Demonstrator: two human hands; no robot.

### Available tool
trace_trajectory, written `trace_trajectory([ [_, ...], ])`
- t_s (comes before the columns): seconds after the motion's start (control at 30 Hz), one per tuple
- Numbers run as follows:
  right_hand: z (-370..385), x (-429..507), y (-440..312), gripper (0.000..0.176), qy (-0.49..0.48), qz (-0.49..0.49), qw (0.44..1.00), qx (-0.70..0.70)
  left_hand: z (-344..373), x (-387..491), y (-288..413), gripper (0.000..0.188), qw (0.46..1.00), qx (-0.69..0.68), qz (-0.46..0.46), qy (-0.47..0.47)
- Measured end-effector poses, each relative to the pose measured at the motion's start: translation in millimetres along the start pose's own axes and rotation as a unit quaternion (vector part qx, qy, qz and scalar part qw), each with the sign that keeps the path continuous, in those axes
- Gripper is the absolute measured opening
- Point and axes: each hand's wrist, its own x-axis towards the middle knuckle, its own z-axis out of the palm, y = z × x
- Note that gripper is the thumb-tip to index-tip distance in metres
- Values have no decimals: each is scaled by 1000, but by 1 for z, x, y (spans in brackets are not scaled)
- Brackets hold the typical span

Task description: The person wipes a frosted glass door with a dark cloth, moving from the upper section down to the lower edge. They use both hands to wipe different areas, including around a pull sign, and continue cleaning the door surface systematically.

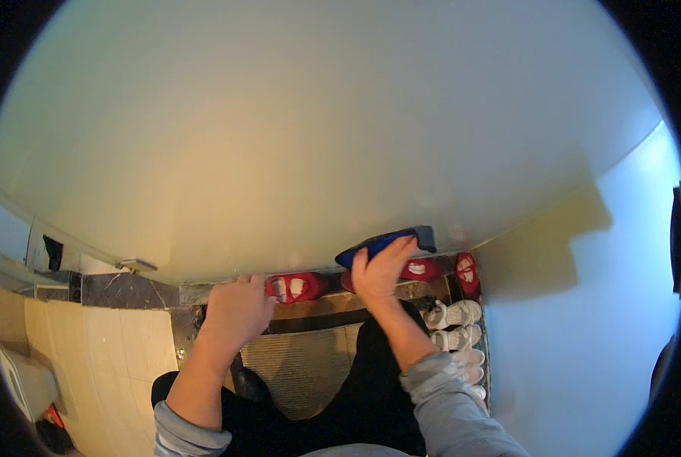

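A dark blue shoe (381,244) with a grey end is gripped in my right hand (381,271), tilted against the pale wall panel and above the ledge. My left hand (238,308) is low over the left part of the dark stone ledge (194,293), its thumb beside a red shoe (294,287) that has pale stuffing in its opening. Whether the left fingers hold that shoe or only rest by it, I cannot tell. Another red shoe (423,268) sits on the ledge just right of my right hand, with part of one more partly hidden behind that hand.
One red shoe (467,274) stands in the right corner. Several white sandals and shoes (454,325) line the right wall. A ribbed mat (300,365) lies between my legs. A metal fitting (137,265) juts from the panel's lower left. At far left is a white bin-like container (29,383).
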Motion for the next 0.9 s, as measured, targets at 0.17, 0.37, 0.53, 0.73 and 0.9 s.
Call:
trace_trajectory([
  [0.17,58,-27,-48,38,-162,264,929,202,-4,3,5,43,1000,10,-2,-5],
  [0.37,122,-49,11,25,-164,535,732,389,-4,-2,5,43,998,34,-28,-51],
  [0.53,113,-22,105,34,-247,582,666,397,0,-9,6,44,999,27,-15,-15],
  [0.73,81,18,210,21,-433,115,872,-196,-2,-13,16,45,998,51,-9,-25],
  [0.9,41,52,289,21,-364,156,899,-189,3,-20,22,45,996,88,0,-29],
])
